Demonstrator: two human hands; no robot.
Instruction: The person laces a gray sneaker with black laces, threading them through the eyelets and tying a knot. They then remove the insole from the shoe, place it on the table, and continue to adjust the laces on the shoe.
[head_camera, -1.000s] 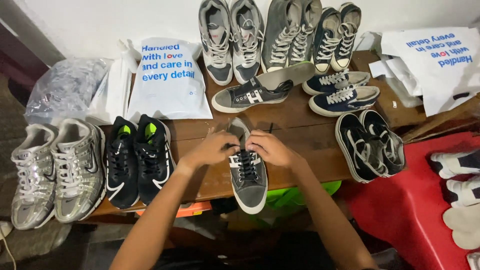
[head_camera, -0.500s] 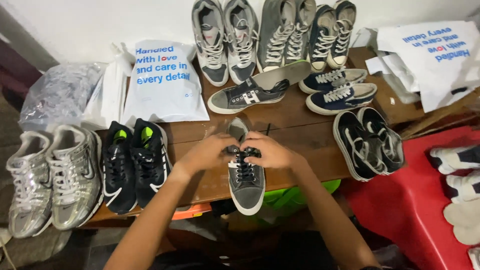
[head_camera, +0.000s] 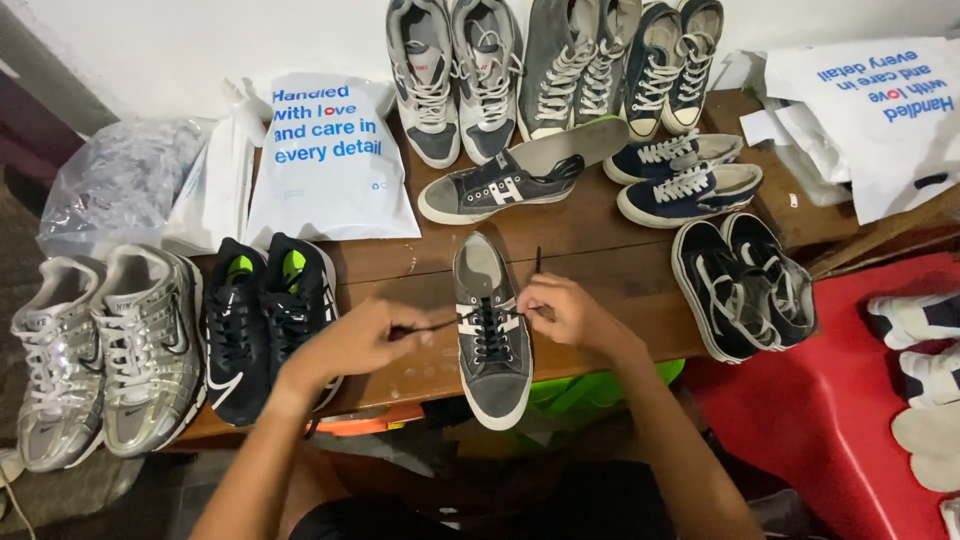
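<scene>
Grey sneaker (head_camera: 492, 340) with black laces lies toe toward the person at the near edge of the wooden table (head_camera: 600, 250), between the two hands.

At the far left sits a pair of silver sneakers (head_camera: 95, 350), with a clear plastic bag (head_camera: 115, 185) behind them. Next to them is a pair of black sneakers (head_camera: 262, 325) with green insoles, and behind that pair a white printed bag (head_camera: 330, 160) lies flat.

The left hand (head_camera: 355, 340) hovers beside the black pair, its fingers pinching one black lace end (head_camera: 425, 326) pulled out sideways from the grey shoe. The right hand (head_camera: 565, 312) rests against the shoe's other side, fingers pinching the second lace end (head_camera: 538, 262), which sticks upward.

Behind the grey shoe lies its matching grey sneaker (head_camera: 490, 190) on its side, with a loose insole (head_camera: 580, 145) resting by it. Along the back stand grey sneakers (head_camera: 455, 75) and further pairs. To the right are navy sneakers (head_camera: 685, 180), then a black pair (head_camera: 745, 285), more white bags (head_camera: 870, 110) and a red surface (head_camera: 820, 420) with white shoes (head_camera: 925, 380) on it.
</scene>
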